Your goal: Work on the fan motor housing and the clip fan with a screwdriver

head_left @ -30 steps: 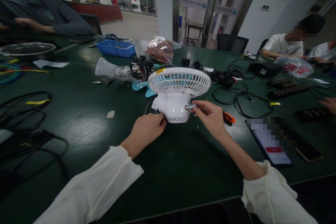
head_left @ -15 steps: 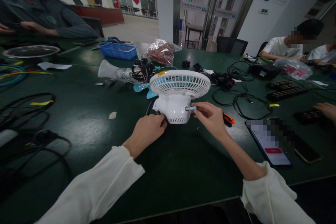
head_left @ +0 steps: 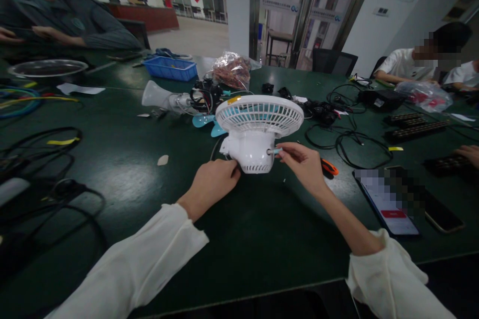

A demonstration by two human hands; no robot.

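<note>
A white fan head (head_left: 256,152) with a round grille (head_left: 262,113) stands grille up over the green table. At its lower left side, my left hand (head_left: 214,182) has its fingers curled against the housing; the fingertips are hidden behind it. Thumb and fingers of my right hand (head_left: 303,164) pinch a small light-blue piece (head_left: 277,150) at a hole in the housing's right side. Light-blue blades (head_left: 204,120) lie behind the fan to the left, beside a white cone-shaped part (head_left: 155,94).
Behind the fan are a blue tray (head_left: 170,69) and a plastic bag (head_left: 232,72). Orange-handled pliers (head_left: 329,167) and two phones (head_left: 389,204) lie right. Black cables (head_left: 355,147) spread at both sides. Other people sit at the far left and right.
The whole view has shifted slightly, moving things a little right and up. Both hands keep their places at the fan, and the light-blue piece remains at the hole.
</note>
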